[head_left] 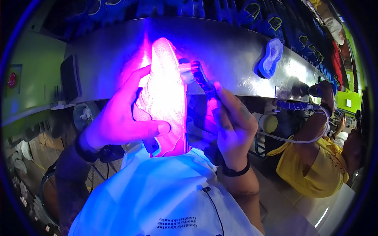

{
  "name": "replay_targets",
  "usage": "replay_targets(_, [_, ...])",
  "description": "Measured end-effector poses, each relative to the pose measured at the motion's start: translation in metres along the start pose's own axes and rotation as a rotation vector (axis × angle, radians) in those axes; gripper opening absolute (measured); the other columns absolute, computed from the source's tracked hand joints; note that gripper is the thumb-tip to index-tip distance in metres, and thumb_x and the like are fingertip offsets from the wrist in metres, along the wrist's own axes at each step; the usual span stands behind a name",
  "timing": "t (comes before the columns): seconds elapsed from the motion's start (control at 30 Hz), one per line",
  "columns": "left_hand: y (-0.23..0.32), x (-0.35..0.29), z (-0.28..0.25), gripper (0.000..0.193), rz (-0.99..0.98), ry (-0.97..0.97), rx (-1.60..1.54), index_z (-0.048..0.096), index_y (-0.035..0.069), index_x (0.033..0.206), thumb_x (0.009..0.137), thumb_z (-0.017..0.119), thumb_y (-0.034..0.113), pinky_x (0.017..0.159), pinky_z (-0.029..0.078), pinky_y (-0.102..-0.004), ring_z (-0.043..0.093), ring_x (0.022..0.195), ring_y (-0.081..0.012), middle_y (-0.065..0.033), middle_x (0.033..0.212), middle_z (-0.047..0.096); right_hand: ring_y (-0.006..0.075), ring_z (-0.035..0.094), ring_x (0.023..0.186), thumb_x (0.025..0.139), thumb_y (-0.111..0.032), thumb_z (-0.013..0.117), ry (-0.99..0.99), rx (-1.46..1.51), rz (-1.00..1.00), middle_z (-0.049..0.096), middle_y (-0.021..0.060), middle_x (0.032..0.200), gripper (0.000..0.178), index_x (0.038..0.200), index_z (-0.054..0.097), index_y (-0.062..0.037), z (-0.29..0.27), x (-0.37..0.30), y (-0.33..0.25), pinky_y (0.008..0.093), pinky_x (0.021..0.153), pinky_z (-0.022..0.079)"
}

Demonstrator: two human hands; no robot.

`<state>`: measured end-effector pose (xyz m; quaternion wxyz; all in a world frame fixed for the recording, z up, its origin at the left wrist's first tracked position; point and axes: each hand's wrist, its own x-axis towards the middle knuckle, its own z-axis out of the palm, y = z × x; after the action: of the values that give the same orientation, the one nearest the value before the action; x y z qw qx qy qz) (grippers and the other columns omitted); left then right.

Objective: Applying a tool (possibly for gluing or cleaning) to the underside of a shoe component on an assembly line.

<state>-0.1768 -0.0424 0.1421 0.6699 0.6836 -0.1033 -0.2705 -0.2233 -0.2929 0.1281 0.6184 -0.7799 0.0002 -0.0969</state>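
My left hand (126, 114) grips a shoe upper (167, 94) that stands toe away from me, glowing white and pink under violet light. Its thumb lies across the heel part, with the fingers along the left side. In my right hand (234, 122) is a brush (202, 78) with a dark handle. The pale brush head is at the right edge of the shoe, near the toe; glare hides whether it touches. Most surface detail of the shoe is washed out.
A metal bench (232, 55) runs across in front of me. On its right part lies a blue-lit shoe sole (271, 58). A dark flat panel (70, 78) stands at the left by a green cabinet (33, 74). A co-worker in yellow (315, 169) sits at the right, near a pale hose (295, 140).
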Motion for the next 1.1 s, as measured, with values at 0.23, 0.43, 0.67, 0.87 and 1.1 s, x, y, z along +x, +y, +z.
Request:
replay_targets(0.23, [-0.005,0.007,-0.011,0.094,0.053,0.135,0.178,0.030,-0.004,0.150,0.078,0.085,0.018,0.109,0.043,-0.0393,0.051,0.129,-0.0248,-0.0142,0.139,0.050,0.0105,0.064,0.084,0.089,0.007,0.067,-0.104,0.142,0.201,0.072,0.0096,0.099,0.035,0.123,0.069,0.0013,-0.009,-0.018,-0.002,0.0250,0.075,0.050])
replay_targets(0.43, [-0.003,0.016,-0.012,0.083,0.040,0.201,-0.126,0.033,-0.002,0.149,0.084,0.080,0.016,0.103,0.048,-0.0368,0.058,0.120,-0.0206,-0.0123,0.132,0.055,0.0120,0.064,0.087,0.087,0.008,0.067,-0.162,0.074,0.093,0.072,0.0112,0.103,0.038,0.124,0.069,0.0007,-0.015,-0.015,0.002,0.0267,0.079,0.050])
replay_targets(0.67, [0.005,0.022,-0.011,0.069,0.020,0.281,-0.098,0.042,-0.002,0.144,0.087,0.077,0.014,0.099,0.050,-0.0344,0.062,0.112,-0.0172,-0.0090,0.121,0.062,0.0175,0.066,0.109,0.088,0.008,0.061,-0.238,0.045,0.140,0.070,0.0146,0.119,0.038,0.125,0.067,0.0051,-0.026,-0.010,0.001,0.0286,0.097,0.048])
replay_targets(0.87, [0.002,0.027,-0.013,0.065,0.023,0.306,-0.071,0.043,-0.003,0.142,0.089,0.075,0.019,0.098,0.050,-0.0332,0.062,0.112,-0.0167,-0.0091,0.121,0.062,0.0233,0.071,0.093,0.084,0.004,0.065,-0.219,-0.111,0.013,0.073,0.0170,0.108,0.041,0.124,0.069,-0.0019,-0.028,-0.004,0.004,0.0338,0.087,0.053])
replay_targets(1.1, [-0.005,0.030,-0.016,0.065,0.082,0.347,-0.143,0.042,-0.004,0.143,0.092,0.072,0.022,0.101,0.048,-0.0329,0.061,0.115,-0.0170,-0.0103,0.124,0.062,0.0270,0.071,0.092,0.085,0.003,0.069,-0.204,-0.267,-0.097,0.073,0.0184,0.107,0.037,0.122,0.071,-0.0019,-0.028,0.003,-0.003,0.0350,0.085,0.054])
